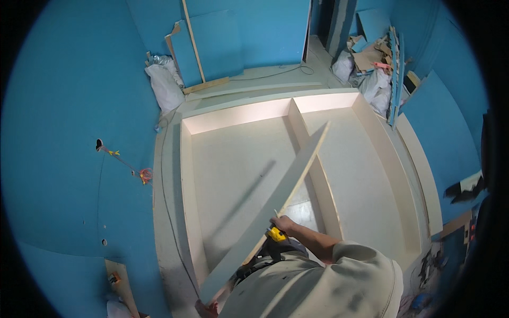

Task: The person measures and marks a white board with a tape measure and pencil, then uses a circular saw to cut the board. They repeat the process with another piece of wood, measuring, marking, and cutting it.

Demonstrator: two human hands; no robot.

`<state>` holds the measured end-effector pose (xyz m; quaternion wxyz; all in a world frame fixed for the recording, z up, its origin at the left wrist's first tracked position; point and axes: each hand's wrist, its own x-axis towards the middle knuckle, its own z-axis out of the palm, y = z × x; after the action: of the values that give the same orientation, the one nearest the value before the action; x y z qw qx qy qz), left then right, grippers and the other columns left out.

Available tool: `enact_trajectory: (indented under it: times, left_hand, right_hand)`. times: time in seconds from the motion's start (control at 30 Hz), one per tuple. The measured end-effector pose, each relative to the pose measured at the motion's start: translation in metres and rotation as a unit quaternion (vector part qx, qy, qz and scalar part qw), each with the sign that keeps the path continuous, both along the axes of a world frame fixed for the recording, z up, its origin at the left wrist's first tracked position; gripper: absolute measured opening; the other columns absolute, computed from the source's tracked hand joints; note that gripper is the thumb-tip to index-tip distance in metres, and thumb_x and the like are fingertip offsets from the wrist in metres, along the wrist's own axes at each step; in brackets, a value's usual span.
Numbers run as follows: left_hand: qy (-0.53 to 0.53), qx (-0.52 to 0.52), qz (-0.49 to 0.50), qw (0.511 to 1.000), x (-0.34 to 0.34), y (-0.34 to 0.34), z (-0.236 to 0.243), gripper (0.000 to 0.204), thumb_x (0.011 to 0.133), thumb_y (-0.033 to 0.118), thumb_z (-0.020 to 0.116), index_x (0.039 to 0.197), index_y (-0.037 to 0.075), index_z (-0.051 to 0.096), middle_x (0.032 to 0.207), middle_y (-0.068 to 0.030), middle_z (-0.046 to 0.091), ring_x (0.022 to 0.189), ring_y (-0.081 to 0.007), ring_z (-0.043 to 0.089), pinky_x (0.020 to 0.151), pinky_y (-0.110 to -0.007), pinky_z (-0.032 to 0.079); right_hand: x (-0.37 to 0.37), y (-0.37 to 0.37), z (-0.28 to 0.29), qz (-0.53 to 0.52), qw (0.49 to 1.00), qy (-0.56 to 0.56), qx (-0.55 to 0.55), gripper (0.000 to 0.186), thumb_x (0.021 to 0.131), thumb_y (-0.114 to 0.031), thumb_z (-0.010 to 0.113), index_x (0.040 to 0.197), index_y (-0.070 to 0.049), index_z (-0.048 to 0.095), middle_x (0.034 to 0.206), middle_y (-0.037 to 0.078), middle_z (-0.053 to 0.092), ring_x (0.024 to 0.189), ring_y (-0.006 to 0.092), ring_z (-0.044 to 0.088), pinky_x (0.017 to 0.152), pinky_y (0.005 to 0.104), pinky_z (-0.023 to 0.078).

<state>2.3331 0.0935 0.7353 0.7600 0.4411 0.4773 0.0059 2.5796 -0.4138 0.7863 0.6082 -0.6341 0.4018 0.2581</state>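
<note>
A long pale board (286, 183) slants across in front of me, from the lower left up over the frame's middle divider. My left hand (207, 308) is closed on its near lower end, partly cut off by the picture's edge. Farther up, my right hand (284, 224) grips the board's edge; a thin light tip sticks up by its fingers, too small to name. Just below that hand is a yellow and black tape measure (275, 233), close to my waist; whether it is held or clipped there I cannot tell. Beneath the board lies a large pale wooden frame (238, 117) with one divider (324, 191).
Blue panels line the walls (58, 132). A white sack (165, 87) stands back left, beside a leaning wood strip (194, 42). Sacks and board scraps (371, 58) pile up back right. A cable (168, 204) runs along the floor at left; wires (144, 175) hang from the wall.
</note>
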Motion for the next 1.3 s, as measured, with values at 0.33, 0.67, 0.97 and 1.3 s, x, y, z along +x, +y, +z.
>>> enact_trajectory:
  times: [0.33,0.67,0.97,1.3]
  left_hand:
    - [-0.085,0.122,-0.039,0.988,0.303,-0.090,0.066,0.051,0.090,0.036,0.052,0.128,0.002,0.046,0.117,-0.0133,0.051,0.103,-0.0249,0.053,0.081,-0.040,0.048]
    - [-0.087,-0.037,-0.013,0.995,0.604,-0.103,0.072,0.044,0.085,0.022,0.054,0.126,0.008,0.048,0.112,-0.0106,0.059,0.098,-0.0245,0.059,0.075,-0.038,0.051]
    - [-0.012,-0.128,0.080,0.988,0.676,-0.144,0.009,0.034,0.085,0.016,0.056,0.117,0.004,0.055,0.113,-0.0105,0.061,0.104,-0.0287,0.059,0.091,-0.042,0.050]
    - [-0.061,-0.113,0.160,0.979,0.743,-0.134,-0.080,0.042,0.076,0.012,0.063,0.118,0.006,0.056,0.117,-0.0062,0.061,0.107,-0.0236,0.058,0.092,-0.042,0.049]
  right_hand:
    - [0.245,-0.055,0.017,-0.019,0.998,-0.028,0.049,0.038,0.088,-0.031,0.058,0.090,0.006,0.060,0.076,0.014,0.064,0.060,0.0233,0.063,0.058,0.0354,0.054]
    - [0.427,-0.091,0.023,-0.167,0.980,-0.043,0.098,0.037,0.089,-0.029,0.056,0.093,0.007,0.058,0.076,0.013,0.062,0.061,0.0244,0.063,0.057,0.0362,0.053]
    - [0.624,-0.126,-0.075,-0.018,0.998,-0.005,0.057,0.030,0.089,-0.029,0.057,0.080,0.000,0.058,0.070,0.006,0.057,0.060,0.0191,0.057,0.056,0.0344,0.047]
    - [0.771,-0.065,-0.195,0.003,0.975,0.064,0.215,0.026,0.093,-0.029,0.057,0.095,-0.003,0.056,0.074,0.006,0.059,0.062,0.0182,0.061,0.056,0.0356,0.053]
